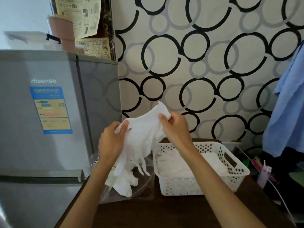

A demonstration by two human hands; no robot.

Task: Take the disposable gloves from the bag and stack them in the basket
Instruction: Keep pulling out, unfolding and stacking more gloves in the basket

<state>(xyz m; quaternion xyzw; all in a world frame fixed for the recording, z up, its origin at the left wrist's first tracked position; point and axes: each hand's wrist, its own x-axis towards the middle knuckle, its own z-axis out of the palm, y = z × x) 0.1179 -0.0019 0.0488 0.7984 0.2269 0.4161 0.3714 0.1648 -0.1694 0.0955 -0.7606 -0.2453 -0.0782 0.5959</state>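
Forearms come up from the lower edge of the picture over a dark brown counter [172,213]. The left hand [111,142] and the right hand [175,129] are raised above the counter and hold one thin white glove [143,134] between them. The fingers of the left hand are curled, and its thumb pinches the left edge of the glove. The right hand pinches the upper right corner of the glove with its thumb and curled fingers. The glove is spread in the air, and its long finger parts hang down.

Under the glove lies a clear plastic bag [141,190] on the counter, and more crumpled white gloves [121,181] are inside it. Just beside the bag, on the right, stands a white basket [236,168] with small holes in its walls. Inside the basket lies a low pile of white gloves [174,163]. The right forearm crosses over the front part of the basket.

To the left of the counter stands a grey fridge [41,112] with a blue and yellow label on its door. Behind the counter is a wall covering [205,55] with black and grey circles. A blue cloth [286,112] hangs at the right edge.
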